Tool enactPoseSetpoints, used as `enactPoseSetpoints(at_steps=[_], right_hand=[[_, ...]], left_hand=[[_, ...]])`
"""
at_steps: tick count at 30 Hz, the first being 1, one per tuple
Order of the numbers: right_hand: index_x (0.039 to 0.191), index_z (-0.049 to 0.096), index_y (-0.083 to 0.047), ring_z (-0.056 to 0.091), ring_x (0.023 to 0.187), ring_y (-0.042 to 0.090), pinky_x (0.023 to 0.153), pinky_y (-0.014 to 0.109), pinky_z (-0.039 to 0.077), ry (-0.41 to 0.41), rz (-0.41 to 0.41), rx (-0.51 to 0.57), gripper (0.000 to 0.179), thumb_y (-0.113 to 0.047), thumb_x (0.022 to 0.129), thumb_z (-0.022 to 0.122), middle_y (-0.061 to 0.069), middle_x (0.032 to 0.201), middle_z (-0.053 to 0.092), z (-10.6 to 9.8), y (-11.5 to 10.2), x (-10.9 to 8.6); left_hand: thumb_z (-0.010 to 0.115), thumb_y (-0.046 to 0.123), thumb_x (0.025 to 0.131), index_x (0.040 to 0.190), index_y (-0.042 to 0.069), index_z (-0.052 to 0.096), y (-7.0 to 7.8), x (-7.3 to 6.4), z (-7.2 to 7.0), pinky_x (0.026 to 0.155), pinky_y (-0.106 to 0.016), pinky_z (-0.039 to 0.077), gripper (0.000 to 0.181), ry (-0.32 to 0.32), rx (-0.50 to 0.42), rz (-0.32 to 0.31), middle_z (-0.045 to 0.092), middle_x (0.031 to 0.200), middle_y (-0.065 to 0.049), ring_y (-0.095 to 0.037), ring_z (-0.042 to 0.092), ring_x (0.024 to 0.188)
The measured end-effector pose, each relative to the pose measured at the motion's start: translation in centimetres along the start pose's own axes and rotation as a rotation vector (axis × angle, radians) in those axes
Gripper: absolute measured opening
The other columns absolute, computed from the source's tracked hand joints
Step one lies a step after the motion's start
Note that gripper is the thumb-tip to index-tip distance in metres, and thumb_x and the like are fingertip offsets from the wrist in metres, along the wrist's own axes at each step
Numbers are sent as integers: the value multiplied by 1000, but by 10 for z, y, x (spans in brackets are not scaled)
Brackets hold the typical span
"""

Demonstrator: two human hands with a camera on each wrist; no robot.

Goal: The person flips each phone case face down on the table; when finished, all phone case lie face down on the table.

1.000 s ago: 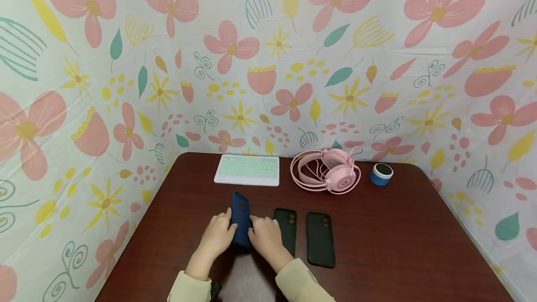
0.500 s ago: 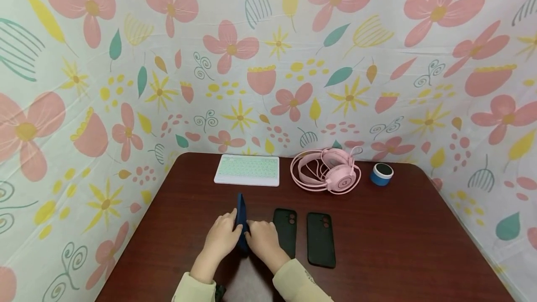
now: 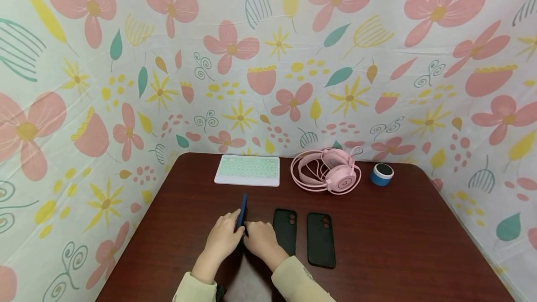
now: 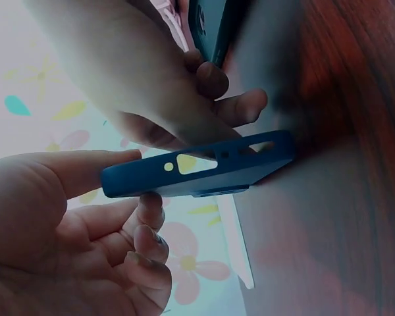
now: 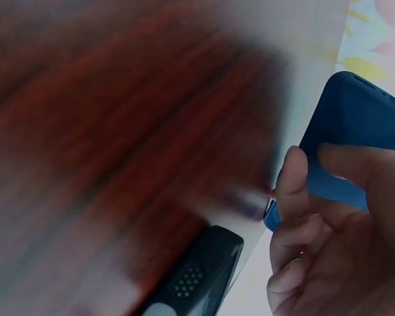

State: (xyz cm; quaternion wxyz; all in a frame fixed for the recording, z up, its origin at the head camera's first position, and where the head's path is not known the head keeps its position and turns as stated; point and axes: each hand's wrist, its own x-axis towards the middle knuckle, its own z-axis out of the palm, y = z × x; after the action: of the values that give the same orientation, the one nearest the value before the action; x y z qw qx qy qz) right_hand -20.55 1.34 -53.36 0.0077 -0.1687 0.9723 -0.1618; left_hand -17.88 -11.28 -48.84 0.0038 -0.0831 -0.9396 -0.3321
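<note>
A dark blue phone case [image 3: 243, 208] stands nearly edge-on to the head view. My left hand [image 3: 222, 237] pinches it, thumb on one side and fingers on the other, as the left wrist view shows around the case's cut-out end [image 4: 197, 164]. My right hand [image 3: 261, 242] is at the case's other side. Its thumb [image 5: 355, 164] lies against the blue inner face [image 5: 362, 118] in the right wrist view, while the index finger points up beside the edge. Two black phone cases, a nearer [image 3: 285, 229] and a farther one [image 3: 320, 241], lie right of my hands.
At the back of the brown table [image 3: 398, 241] are a white keyboard [image 3: 246, 170], pink headphones [image 3: 335, 171] and a small blue-and-white round device [image 3: 381, 174]. A floral cloth [image 3: 268, 59] hangs behind and along both sides.
The blue case has turned from showing its broad face to nearly edge-on. My left hand has shifted slightly right and my right hand slightly left, bringing them closer together.
</note>
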Motion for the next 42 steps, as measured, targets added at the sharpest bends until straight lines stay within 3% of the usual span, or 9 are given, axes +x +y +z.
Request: enactPoseSetpoints(at_steps=[5,10,14,20,26,30,38,42], right_hand=[[123,68,-11,65,97,27,91,54,42,-52,12,22,34,-24,91,65,6,103,71,-2,0,0],[125,66,-9,64,99,28,91,54,42,-57,13,72,36,-24,92,63,8,108,69,-5,2,-2],[124,65,-7,65,96,28,87,51,45,4,19,151,32,-23,97,57,8,107,70,-7,4,-4],[126,62,-8,66,81,25,84,50,45,121,75,310,35,-25,105,40,3,83,69,-11,6,-5],[128,60,-9,66,89,29,77,47,50,161,110,399,52,-44,105,30,9,103,70,-17,5,-4],[129,60,-8,67,84,28,71,44,51,162,116,405,54,-47,103,34,10,101,70,-20,4,-5],[132,58,-4,55,53,10,51,30,44,161,105,401,45,-36,101,49,-2,72,65,-18,6,-8],[131,58,-4,54,53,6,50,28,43,151,131,433,44,-34,100,51,-3,76,66,-17,8,-7]], left_hand=[[66,12,92,138,0,50,1,-2,2,93,-56,41,50,0,-13,-16,50,134,-24,-43,43,125],[66,13,92,140,3,48,-2,-3,6,89,-54,43,53,11,-6,-28,54,130,-20,-41,47,120],[66,15,93,140,3,47,-5,-3,11,85,-51,45,52,23,1,-28,57,124,-19,-38,50,114],[67,15,92,138,2,49,-7,-3,17,81,-48,46,52,30,0,-16,60,115,-16,-37,52,108],[65,17,93,139,1,47,-7,-3,20,84,-50,45,52,25,-16,1,58,120,-18,-37,52,109],[64,17,93,139,1,47,-7,-4,21,85,-51,45,52,20,-25,3,58,122,-18,-37,52,110],[64,18,93,140,2,47,-9,-5,25,86,-53,45,52,2,-46,5,57,125,-19,-39,50,113],[64,18,94,140,1,47,-9,-5,25,85,-53,45,53,-7,-53,12,57,124,-20,-40,50,113]])
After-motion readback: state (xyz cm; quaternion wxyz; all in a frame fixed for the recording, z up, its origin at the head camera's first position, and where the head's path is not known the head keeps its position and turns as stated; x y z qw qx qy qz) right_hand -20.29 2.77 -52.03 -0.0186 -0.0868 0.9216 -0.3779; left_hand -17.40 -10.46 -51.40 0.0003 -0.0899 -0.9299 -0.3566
